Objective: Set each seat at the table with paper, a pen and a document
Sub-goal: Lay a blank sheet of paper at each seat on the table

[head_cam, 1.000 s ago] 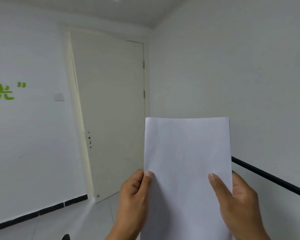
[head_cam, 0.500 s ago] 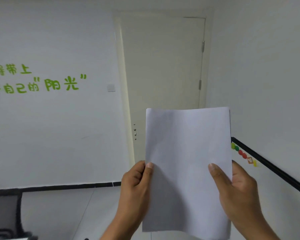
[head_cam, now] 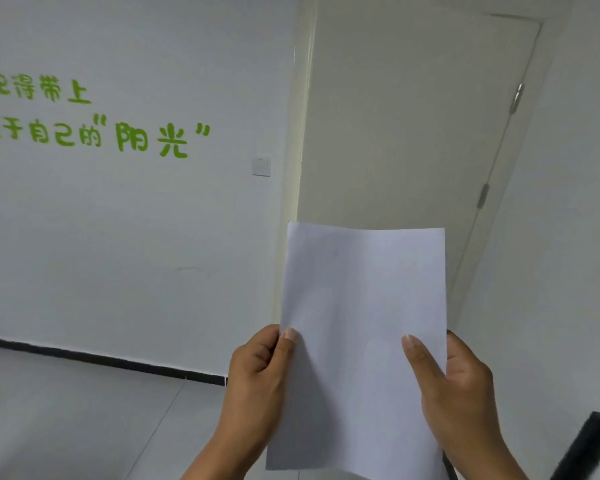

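Both hands up in front, clamped on one white paper (head_cam: 361, 323) held upright, centre-right of view. Left hand (head_cam: 257, 379) pinches its left edge at 9 o'clock, thumb on the front face. Right hand (head_cam: 454, 389) grips the right edge at 3 o'clock, thumb laid on the front. Hands apart, sheet between them. Behind: cream door (head_cam: 406, 133) at 12 o'clock, green wall lettering (head_cam: 94, 123) at 10 o'clock, wall switch (head_cam: 261, 166) just left of the door frame, black skirting (head_cam: 118, 362) along the floor.
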